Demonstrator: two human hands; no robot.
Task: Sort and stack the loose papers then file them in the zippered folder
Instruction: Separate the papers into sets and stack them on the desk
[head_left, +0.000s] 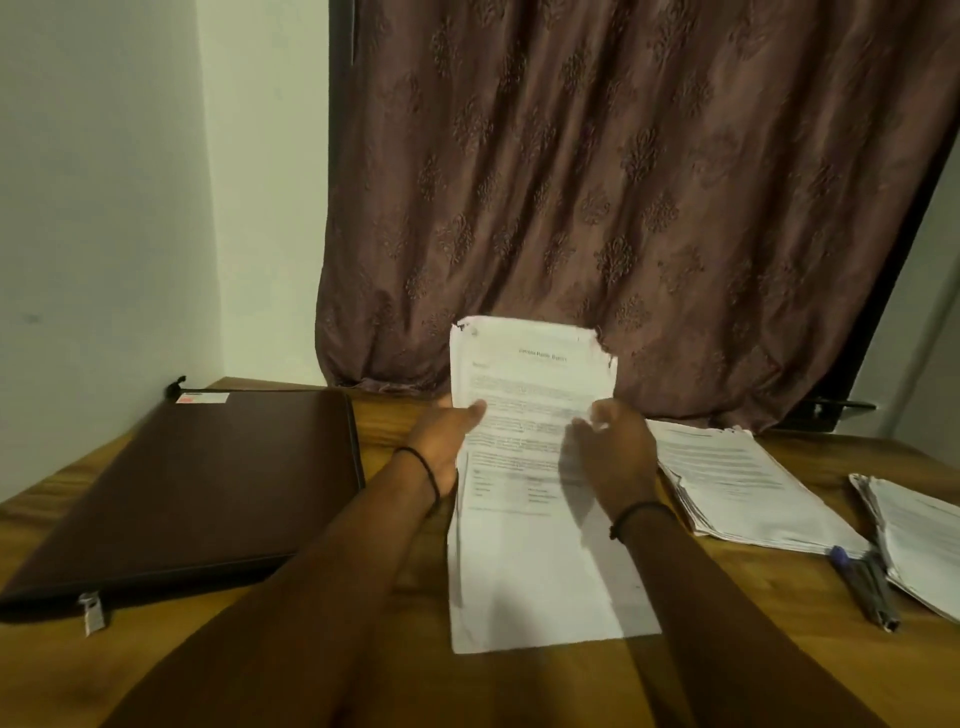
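Your left hand and right hand each grip papers, far end raised off bench. Folder closed, left. Stack right.

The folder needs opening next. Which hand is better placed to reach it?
Left, likely: the left hand grips the held papers on the side nearest the zippered folder; the right hand is farther, toward the stacks.

Matt brown leather-look folder, glossy wooden table, creased paper sheets, patterned cloth curtain.
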